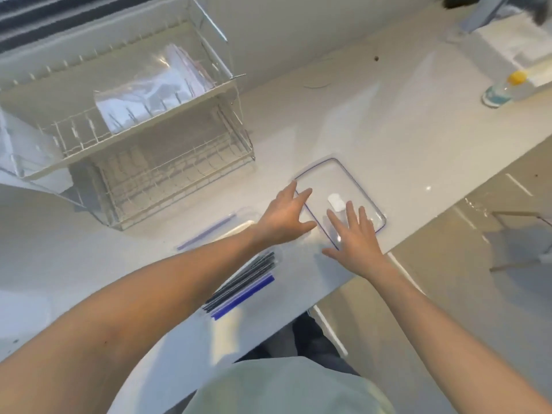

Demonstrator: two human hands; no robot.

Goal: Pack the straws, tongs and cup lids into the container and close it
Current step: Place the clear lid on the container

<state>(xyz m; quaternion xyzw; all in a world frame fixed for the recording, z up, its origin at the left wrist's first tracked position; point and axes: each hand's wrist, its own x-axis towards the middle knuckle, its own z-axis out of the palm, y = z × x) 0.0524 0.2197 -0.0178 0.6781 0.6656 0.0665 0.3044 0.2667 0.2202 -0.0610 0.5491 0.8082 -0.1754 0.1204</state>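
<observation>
Straws (242,286) lie diagonal near counter edge; both hands (355,234) spread flat on lid (352,180).

No text, label, brand, number or sign can be read on anything in view.

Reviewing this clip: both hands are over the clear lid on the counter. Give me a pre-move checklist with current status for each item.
1. Left hand open, fingers spread at the lid's left edge: ok.
2. Right hand open, flat over the lid's near end: ok.
3. Clear lid lying flat on the counter: ok.
4. Straws packed: not ok, still on the counter.
5. Container body open and ready: cannot tell, mostly hidden by the left arm.
6. Tongs and cup lids located: cannot tell.
</observation>
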